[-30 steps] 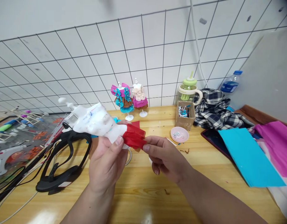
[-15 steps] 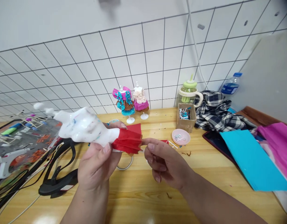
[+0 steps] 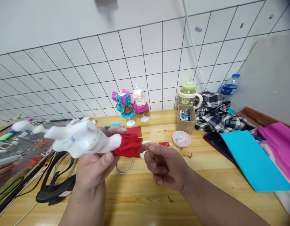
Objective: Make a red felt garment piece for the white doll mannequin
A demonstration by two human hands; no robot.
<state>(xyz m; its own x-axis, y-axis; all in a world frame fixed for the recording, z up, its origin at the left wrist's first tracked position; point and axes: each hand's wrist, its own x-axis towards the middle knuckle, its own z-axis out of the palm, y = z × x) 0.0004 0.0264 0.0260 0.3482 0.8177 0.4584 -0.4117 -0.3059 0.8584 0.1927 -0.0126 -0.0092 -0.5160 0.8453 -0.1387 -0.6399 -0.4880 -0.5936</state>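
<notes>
A small white dress-form figure (image 3: 88, 138) lies tilted on its side in the air, its knobbed top pointing left. My left hand (image 3: 95, 166) is closed around its lower part, thumb on the near side. Pleated red paper (image 3: 129, 145) wraps the figure's right end as a short skirt with an uneven brownish hem. My right hand (image 3: 166, 163) is at that hem, index fingertip against it, thumb pressed to the index and the other fingers curled. Whether anything is pinched there is hidden. Behind the right fingertips a white disc (image 3: 143, 154) partly shows.
Two dressed figures (image 3: 125, 105) stand near the tiled wall. A cardboard box (image 3: 186, 122), pink dish (image 3: 181, 139), lidded cup (image 3: 188, 92) and blue paper (image 3: 255, 163) are to the right. At left are a black strap (image 3: 55, 185) and another person's hand (image 3: 2, 174) by a glue gun (image 3: 7, 160).
The figure's knobbed top has swung lower and further left. My right fingertips stay by the hem. A person's hand has appeared at the glue gun, which has turned. The view has shifted slightly.
</notes>
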